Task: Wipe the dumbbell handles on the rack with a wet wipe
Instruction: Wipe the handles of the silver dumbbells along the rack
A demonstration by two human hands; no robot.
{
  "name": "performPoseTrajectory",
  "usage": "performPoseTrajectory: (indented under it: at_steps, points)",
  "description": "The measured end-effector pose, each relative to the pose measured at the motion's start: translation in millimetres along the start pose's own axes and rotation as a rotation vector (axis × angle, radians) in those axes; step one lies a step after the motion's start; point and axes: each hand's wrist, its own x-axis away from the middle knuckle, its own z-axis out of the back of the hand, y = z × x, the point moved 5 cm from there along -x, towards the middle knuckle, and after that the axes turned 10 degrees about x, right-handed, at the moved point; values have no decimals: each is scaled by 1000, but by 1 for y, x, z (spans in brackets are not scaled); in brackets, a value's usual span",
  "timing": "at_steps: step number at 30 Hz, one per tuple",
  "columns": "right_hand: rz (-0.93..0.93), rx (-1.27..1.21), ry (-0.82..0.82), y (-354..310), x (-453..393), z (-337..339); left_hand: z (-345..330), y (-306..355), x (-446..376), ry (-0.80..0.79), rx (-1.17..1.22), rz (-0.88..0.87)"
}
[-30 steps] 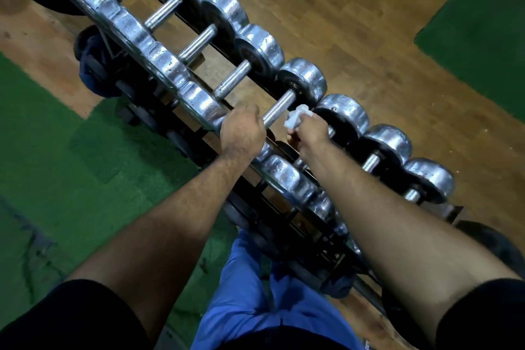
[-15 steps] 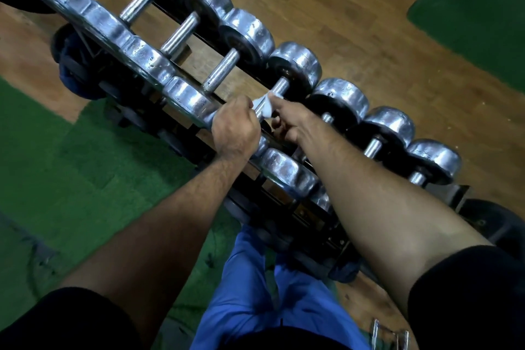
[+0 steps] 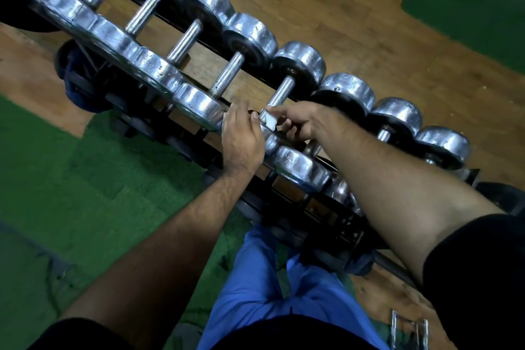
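— Right, where do we have the wet wipe [image 3: 268, 121]?
— Pinched in our right hand [image 3: 305, 122], fingers closed on it, pressed at the near end of a knurled dumbbell handle [image 3: 279, 95].
— And our left hand [image 3: 241, 140]?
— Curled over the chrome head beside it, on the rack [image 3: 287, 196], above the green mat [image 3: 85, 179].

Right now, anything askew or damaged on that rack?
Nothing stands out. The dumbbells sit in an even row on the rack, handles parallel. The chrome heads look scuffed, ordinary wear. The right hand pinches the wipe at a handle's near end; the left hand steadies beside it.
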Motion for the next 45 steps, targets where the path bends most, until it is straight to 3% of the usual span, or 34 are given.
performPoseTrajectory:
  at_steps: [3,8,10,13,16,20,22,26,29,35,40,43,45]
  points:
    - [75,-180,119,-6,-2,-5,1,-3,0,-5,-22,-5]
    - [16,96,118,11,-3,-14,-2,5,-3,-5,-101,-37]
    - [60,-106,164,1,-6,-4,-6,13,-8,-31,-126,-65]
    - [182,-490,357,-14,-13,14,-10,14,-19,-65,-137,-38]
    - [201,-545,418,-20,-14,16,-12,14,-22,-67,-163,-33]
    - [150,0,244,-16,3,18,-10,14,-21,-57,-191,-47]
    - [216,113,225,-11,10,21,-10,16,-21,-61,-219,-45]
    - [391,105,439,-7,34,29,-15,34,-6,-83,-291,-165]
    - [531,317,484,-3,54,43,-20,45,9,-107,-293,-207]
    - [758,1183,515,25,100,65,-31,56,50,-119,-254,-224]
    - [854,1859,351,56,99,55,-49,48,80,-45,-133,-45]
    - [936,1970,286,63,94,52,-59,43,87,4,-83,30]
    - [861,1926,363,51,92,69,-61,43,90,31,-71,53]
